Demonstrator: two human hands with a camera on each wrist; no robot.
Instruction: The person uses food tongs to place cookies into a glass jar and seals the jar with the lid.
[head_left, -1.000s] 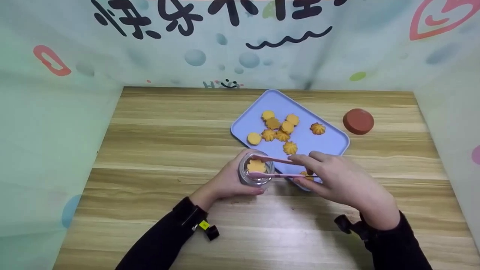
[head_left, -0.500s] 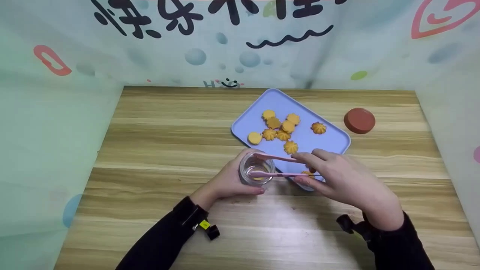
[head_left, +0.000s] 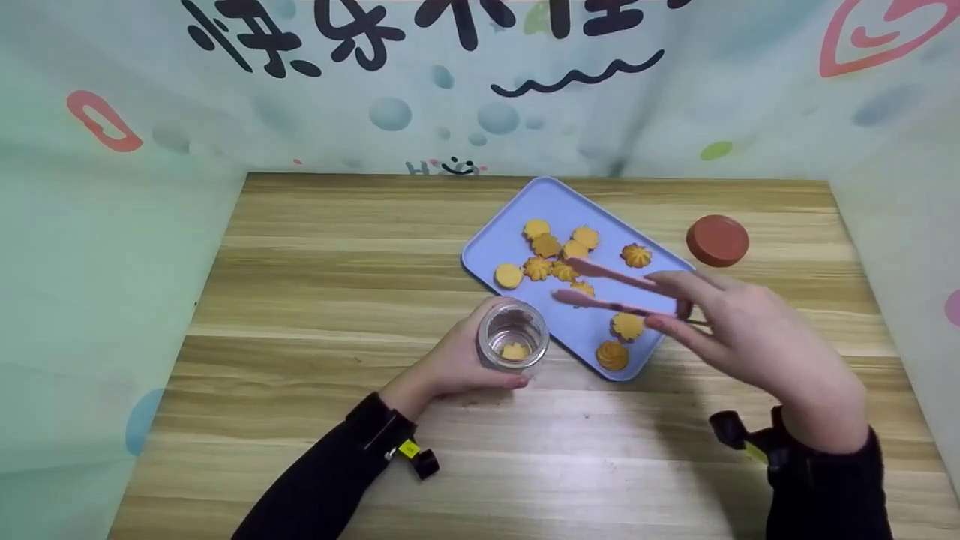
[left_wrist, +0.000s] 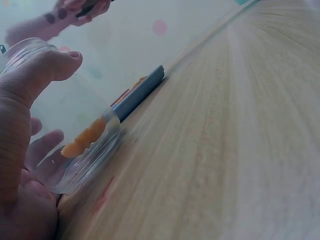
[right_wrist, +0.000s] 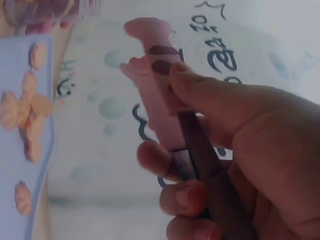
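My left hand (head_left: 465,352) is wrapped around a clear jar (head_left: 540,341), which stands upright with its mouth up. Inside it, at the bottom, lies a cookie (left_wrist: 85,140). My right hand (head_left: 750,330) grips a pair of pink tongs (head_left: 600,300) between thumb and fingers. The tong tips are spread apart with nothing between them, over the blue tray (head_left: 555,202). On that tray lie several round and flower-shaped cookies (head_left: 537,268), some overlapping. A cookie (head_left: 627,326) and a swirled one (head_left: 612,355) rest near the tray's front corner, under the tongs.
A reddish-brown round lid (head_left: 718,241) lies on the wooden table (head_left: 337,262), right of the tray. A printed cloth backdrop (head_left: 300,112) rises along the table's back and sides.
The cookie between the tongs dropped into the jar. My right hand drew the tongs out and moved them right and back, over the tray. My left hand kept the jar in place.
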